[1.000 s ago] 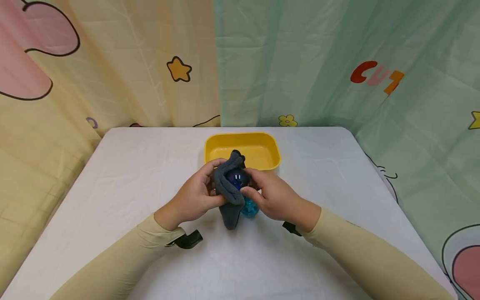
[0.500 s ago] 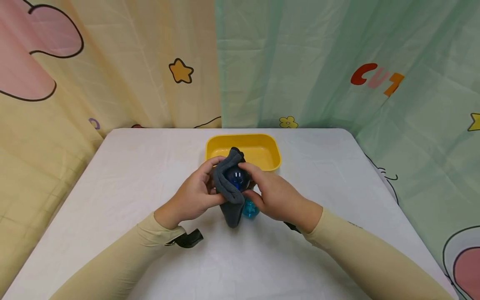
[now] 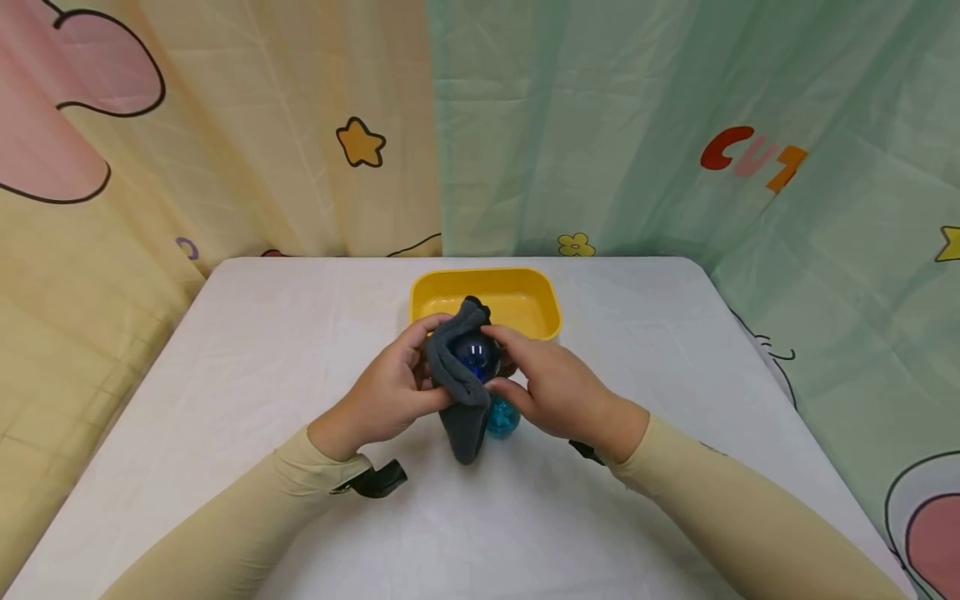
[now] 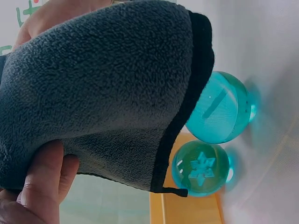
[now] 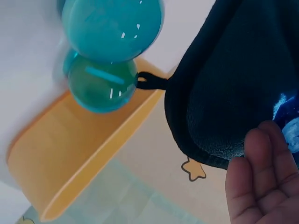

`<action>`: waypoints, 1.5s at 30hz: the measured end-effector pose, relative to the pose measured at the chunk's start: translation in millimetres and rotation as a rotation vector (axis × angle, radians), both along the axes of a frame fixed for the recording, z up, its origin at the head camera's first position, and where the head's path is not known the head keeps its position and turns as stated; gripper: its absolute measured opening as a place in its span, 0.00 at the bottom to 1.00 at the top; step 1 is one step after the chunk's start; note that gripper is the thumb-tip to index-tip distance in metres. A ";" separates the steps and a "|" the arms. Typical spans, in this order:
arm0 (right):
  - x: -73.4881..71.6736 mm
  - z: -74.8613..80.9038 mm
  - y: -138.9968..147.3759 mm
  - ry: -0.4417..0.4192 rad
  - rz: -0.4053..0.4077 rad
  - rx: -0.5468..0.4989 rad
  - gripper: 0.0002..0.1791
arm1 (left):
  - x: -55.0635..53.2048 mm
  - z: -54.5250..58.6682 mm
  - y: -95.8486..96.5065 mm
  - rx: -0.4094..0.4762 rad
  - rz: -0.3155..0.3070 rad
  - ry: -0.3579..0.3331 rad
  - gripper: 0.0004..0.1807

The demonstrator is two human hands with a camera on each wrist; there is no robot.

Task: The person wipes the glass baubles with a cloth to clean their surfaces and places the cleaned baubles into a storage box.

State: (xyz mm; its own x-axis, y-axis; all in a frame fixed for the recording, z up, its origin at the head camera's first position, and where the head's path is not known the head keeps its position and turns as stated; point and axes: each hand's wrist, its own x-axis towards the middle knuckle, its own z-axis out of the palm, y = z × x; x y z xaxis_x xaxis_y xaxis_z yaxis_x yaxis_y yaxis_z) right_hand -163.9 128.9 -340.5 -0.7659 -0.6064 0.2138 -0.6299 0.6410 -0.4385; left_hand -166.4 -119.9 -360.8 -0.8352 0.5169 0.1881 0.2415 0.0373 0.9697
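Observation:
A dark blue see-through ball point(image 3: 477, 357) rests in the fold of a grey cloth point(image 3: 465, 425), held up above the table. My left hand point(image 3: 386, 392) grips the cloth from the left, thumb in front, with the ball wrapped on that side. My right hand point(image 3: 558, 387) holds the ball's right side between thumb and fingers. Black edging and a small loop point(image 5: 150, 80) show on the cloth in the right wrist view. Beneath it stand a larger turquoise ball point(image 4: 220, 107) and a smaller one with a snowflake shape point(image 4: 202, 169), both on the table.
A yellow tray point(image 3: 551, 304) sits behind the hands on the white-covered table point(image 3: 315, 292). Patterned curtains point(image 3: 570, 125) hang along the table's back and sides.
My right index finger has moved up over the top of the blue ball, and the ball has turned or shifted slightly. The left hand keeps its grip on the cloth.

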 end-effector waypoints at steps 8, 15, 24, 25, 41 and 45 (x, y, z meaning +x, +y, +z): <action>-0.9 -6.3 -1.0 -0.179 -0.008 -0.159 0.27 | 1.4 -0.5 1.5 -0.009 0.000 -0.017 0.43; 0.0 -7.6 -1.1 -0.137 0.060 -0.193 0.40 | -0.2 0.0 0.7 -0.029 0.021 0.019 0.44; -1.7 -2.2 3.4 0.093 0.085 -0.039 0.39 | 0.1 2.6 0.3 0.011 -0.002 0.004 0.44; -2.1 -2.2 3.8 0.112 0.083 -0.034 0.39 | 0.4 2.7 0.4 0.011 -0.002 0.005 0.44; -1.7 -8.1 2.1 -0.140 0.022 -0.184 0.34 | 0.1 0.6 5.4 -0.007 0.008 0.003 0.44; -0.2 -6.3 2.9 -0.070 0.077 -0.141 0.42 | -0.9 -0.1 3.2 0.014 0.006 0.005 0.44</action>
State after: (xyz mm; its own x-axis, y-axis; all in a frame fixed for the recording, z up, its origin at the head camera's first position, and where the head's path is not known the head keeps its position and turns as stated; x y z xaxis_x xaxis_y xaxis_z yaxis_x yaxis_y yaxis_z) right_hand -164.0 131.8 -346.8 -0.7343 -0.6316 0.2486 -0.6394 0.5207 -0.5657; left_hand -167.3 -116.8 -360.9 -0.8373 0.5089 0.1998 0.2465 0.0254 0.9688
